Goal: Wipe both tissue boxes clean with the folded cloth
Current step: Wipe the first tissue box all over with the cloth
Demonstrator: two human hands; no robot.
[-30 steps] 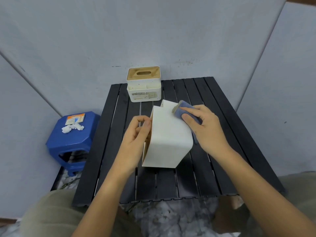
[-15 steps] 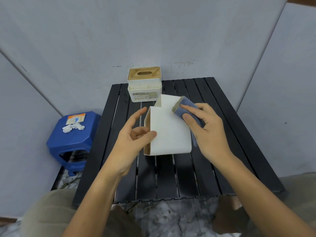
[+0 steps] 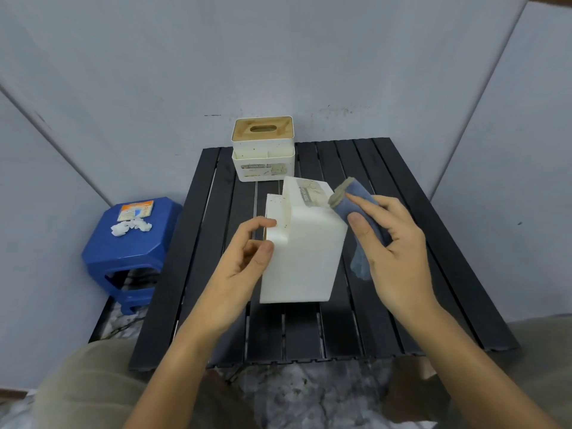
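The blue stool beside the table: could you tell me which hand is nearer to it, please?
Left. The left hand grips the near tissue box on the side facing the blue stool; the right hand, holding the cloth, is beyond the box.

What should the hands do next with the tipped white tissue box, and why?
Probably draw the folded cloth across the labelled face of the near tissue box. The right hand grips the cloth at that face's edge, dark specks show on the box, and the left hand steadies its other side on the table. The far tissue box stands untouched.
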